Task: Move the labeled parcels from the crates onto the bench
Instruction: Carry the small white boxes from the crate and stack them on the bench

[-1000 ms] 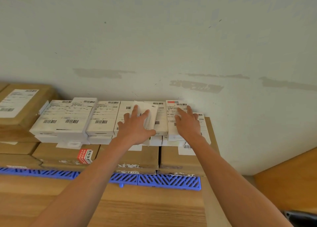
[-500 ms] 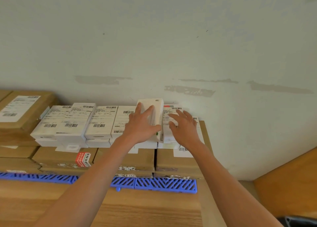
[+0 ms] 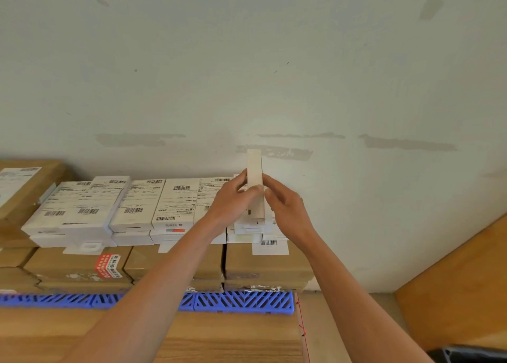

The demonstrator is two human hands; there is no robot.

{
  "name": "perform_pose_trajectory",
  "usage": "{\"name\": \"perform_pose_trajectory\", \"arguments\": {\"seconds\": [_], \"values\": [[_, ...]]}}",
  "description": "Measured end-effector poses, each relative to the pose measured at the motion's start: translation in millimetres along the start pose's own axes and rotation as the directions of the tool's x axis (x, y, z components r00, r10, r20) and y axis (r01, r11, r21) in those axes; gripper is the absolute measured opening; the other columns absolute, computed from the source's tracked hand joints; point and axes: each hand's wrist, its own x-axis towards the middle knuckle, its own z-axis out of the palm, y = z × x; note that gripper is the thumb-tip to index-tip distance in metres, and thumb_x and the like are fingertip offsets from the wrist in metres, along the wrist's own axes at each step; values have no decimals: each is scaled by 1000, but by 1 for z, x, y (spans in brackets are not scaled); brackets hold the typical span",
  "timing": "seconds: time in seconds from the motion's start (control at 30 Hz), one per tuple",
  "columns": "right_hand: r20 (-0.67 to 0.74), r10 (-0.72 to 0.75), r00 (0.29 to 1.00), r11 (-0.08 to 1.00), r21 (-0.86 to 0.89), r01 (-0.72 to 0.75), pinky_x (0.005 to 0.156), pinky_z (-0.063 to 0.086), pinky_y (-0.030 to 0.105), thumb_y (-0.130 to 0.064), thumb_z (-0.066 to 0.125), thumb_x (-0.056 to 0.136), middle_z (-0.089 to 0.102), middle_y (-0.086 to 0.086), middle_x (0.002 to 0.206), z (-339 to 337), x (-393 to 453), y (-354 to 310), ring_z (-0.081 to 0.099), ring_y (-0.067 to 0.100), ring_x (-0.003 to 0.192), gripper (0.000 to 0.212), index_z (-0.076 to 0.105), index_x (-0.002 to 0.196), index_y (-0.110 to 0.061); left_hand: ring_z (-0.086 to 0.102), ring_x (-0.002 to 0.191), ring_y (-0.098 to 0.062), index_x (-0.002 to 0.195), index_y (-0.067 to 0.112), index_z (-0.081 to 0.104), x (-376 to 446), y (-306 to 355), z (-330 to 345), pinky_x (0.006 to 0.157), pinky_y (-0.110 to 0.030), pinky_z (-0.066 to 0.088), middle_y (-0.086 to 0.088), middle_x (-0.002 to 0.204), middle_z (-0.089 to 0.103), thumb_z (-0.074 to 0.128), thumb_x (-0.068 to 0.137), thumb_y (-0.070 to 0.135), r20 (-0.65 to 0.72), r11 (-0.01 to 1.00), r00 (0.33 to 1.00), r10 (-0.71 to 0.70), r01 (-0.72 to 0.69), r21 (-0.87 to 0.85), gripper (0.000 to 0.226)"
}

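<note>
Fingers (image 3: pixel 241 183) of the left hand (image 3: pixel 231 205) curl round the left face of a white parcel (image 3: pixel 255 180), thumb across its near edge; the right hand (image 3: pixel 285 206) pinches the same parcel from the right side, fingers bent against it. Head view only: parcel stands on edge, upright, narrow face toward the camera, lifted above the right end of a row of labeled white parcels (image 3: pixel 137 200). Whether its bottom touches the stack underneath, cannot tell, hands cover that. Row lies flat, barcode labels up, two layers deep, against the pale wall (image 3: pixel 247 61). Row sits on brown cardboard cartons (image 3: pixel 263 264), one with a red sticker (image 3: pixel 108 265). Bigger brown carton with a white label (image 3: pixel 24 187) at far left. Blue plastic grating (image 3: pixel 241 302) runs along the front of the cartons. Wooden bench top (image 3: pixel 233 338) nearest the camera, under both forearms. Wooden panel (image 3: pixel 461 286) lower right.
</note>
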Motion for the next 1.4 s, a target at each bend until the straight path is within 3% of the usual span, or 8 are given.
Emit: {"name": "perform_pose_trajectory", "arguments": {"seconds": [0.17,0.3,0.4,0.53,0.67,0.77,0.93,1.4], "values": [[-20,11,1000,1000,4,-11,97,45,13,-9,50,102,50,-23,144,-17,-10,7,49,-10,126,48,57,138,-41,68,111,-12,133,35,65,3,4,17,89,-40,59,12,120,71,63,101,28,-69,979,997,-30,16,-201,33],[-63,-9,998,992,-129,1,115,36,32,-45,64,95,27,-20,162,-25,-19,16,28,2,147,47,52,140,-48,67,111,-16,149,33,48,6,9,28,89,-43,58,1,121,69,58,104,22,-132,953,989,-63,21,-302,47],[-24,-3,1000,979,-204,-2,114,42,41,-73,64,79,13,-25,164,-26,-24,21,29,4,147,75,41,147,-51,71,91,-10,156,33,33,8,11,36,75,-34,59,1,104,70,55,105,19,-163,909,980,-112,35,-415,56],[-67,-34,997,966,-256,15,110,46,43,-69,71,78,11,-24,164,-24,-23,29,30,5,146,84,35,151,-49,74,95,-12,154,34,39,8,6,49,79,-36,61,-1,114,72,52,107,17,-149,894,982,-120,41,-445,52],[-140,-75,987,943,-332,24,117,37,48,-64,70,80,16,-20,164,-24,-23,46,20,10,149,77,38,148,-48,68,111,-9,152,30,46,8,-5,55,89,-33,59,8,127,68,52,107,26,-116,967,993,-12,-18,-253,46],[-156,-49,987,934,-358,-10,119,31,52,-60,70,80,13,-19,165,-32,-21,64,11,16,152,78,36,149,-47,53,128,-5,140,29,60,8,-20,49,104,-29,47,17,135,59,56,104,26,-158,976,974,163,-136,169,36],[-174,69,982,862,-486,-147,120,26,56,-56,72,81,11,-11,167,-47,-10,95,8,25,152,81,36,151,-41,25,147,-18,143,33,56,7,-51,39,115,-48,24,8,156,42,53,103,33,31,638,980,199,-154,755,40],[1,182,983,704,-698,-130,119,19,54,-58,70,84,8,-2,169,-34,21,121,4,28,152,80,37,153,-35,21,153,-19,145,33,54,7,-89,36,121,-44,24,7,161,36,55,104,19,67,612,988,140,-140,778,44]]}}
